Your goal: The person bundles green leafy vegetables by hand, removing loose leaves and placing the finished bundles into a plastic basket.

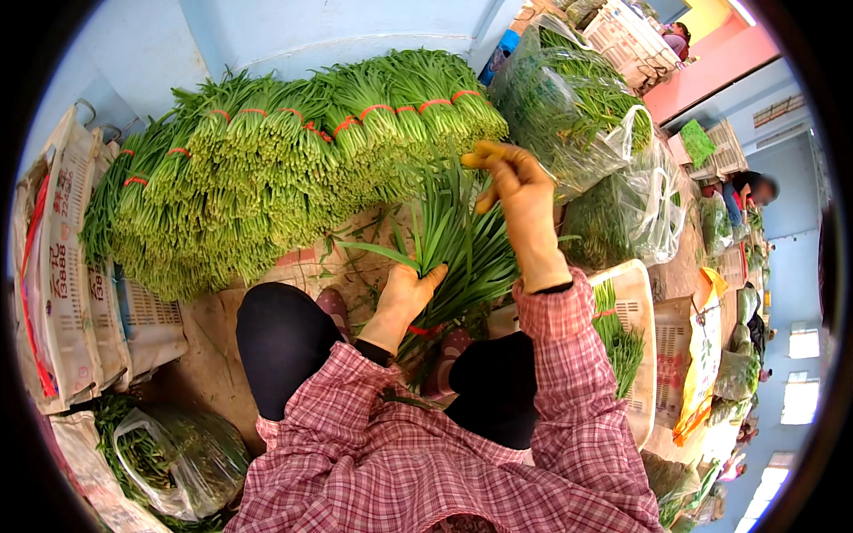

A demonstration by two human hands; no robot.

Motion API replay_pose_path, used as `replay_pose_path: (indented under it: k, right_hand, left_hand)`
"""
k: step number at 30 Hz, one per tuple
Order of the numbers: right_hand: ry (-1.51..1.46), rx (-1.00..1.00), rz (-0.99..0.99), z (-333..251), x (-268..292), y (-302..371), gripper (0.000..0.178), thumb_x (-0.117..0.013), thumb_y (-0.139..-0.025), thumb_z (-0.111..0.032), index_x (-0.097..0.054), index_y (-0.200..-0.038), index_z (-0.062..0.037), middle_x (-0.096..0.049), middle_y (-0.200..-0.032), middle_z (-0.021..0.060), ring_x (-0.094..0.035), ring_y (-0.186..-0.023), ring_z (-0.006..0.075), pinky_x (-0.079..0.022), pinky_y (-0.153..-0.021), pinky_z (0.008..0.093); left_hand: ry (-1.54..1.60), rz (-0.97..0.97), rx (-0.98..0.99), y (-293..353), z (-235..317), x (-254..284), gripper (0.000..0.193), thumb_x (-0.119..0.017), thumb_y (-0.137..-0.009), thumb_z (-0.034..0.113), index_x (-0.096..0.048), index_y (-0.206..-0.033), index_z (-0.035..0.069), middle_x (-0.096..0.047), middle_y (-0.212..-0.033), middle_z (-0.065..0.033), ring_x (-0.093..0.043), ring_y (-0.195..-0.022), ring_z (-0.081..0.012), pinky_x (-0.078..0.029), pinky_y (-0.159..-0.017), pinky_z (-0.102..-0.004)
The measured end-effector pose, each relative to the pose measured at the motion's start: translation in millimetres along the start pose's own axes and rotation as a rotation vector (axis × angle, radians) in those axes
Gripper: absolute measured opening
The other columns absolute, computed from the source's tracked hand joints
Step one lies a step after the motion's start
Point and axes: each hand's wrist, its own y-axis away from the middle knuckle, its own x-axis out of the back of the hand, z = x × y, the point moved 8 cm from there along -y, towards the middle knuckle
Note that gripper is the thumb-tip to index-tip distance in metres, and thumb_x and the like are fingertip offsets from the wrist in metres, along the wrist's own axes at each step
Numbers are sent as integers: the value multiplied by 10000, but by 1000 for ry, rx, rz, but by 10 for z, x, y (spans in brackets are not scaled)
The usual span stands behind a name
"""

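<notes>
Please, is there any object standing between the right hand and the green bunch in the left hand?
Nothing visible stands between them. The right hand is raised beside the green bunch, which the left hand holds; I cannot tell whether the right fingers touch it.

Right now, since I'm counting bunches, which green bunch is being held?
The bunch gripped in the left hand, leaves fanning out; the other red-banded ones lie in the pile by the wall or the white crate.
</notes>
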Motion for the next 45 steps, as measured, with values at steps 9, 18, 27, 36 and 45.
replay_pose_path:
  k: [9,18,27,36,45]
  right_hand:
    - [435,-177,-162,417,-235,145,432,-769,-832,-161,-632,-1221,-33,-708,-1050,47,-597,-722,88,-470,-528,252]
    - [-21,-299,85,626,-127,212,231,-712,-877,-98,-660,-1070,16,-697,-832,60,-512,-477,95,-422,-458,253]
    - [-84,-14,257,-65,300,36,244,-550,-986,-149,-638,-1124,31,-724,-838,131,-524,-454,100,-468,-473,236]
    - [679,-193,-172,180,-22,270,328,-607,-951,-196,-649,-1271,-137,-674,-654,60,-537,-455,107,-454,-465,270]
    - [932,-313,-452,308,-160,117,410,-605,-888,-165,-634,-1290,-87,-650,-578,93,-595,-476,170,-494,-470,348]
  left_hand:
    - [17,-8,-99,20,91,-54,386,-708,-900,62,-584,-1258,-15,-687,-1140,-69,-596,-1009,-163,-479,-892,-330]
    - [317,25,-274,101,253,-83,311,-641,-974,181,-624,-1224,-3,-700,-1025,-36,-590,-902,-127,-485,-819,-311]
    - [365,40,-127,103,189,-58,266,-624,-976,105,-624,-1212,-19,-679,-1072,-3,-573,-935,-97,-479,-829,-276]
    - [403,79,-154,113,209,-106,268,-660,-956,108,-635,-1199,-2,-686,-1083,-13,-589,-945,-114,-484,-849,-281]
    - [248,137,-207,132,248,-17,288,-683,-940,146,-643,-1176,-14,-709,-982,-30,-581,-847,-100,-486,-769,-293]
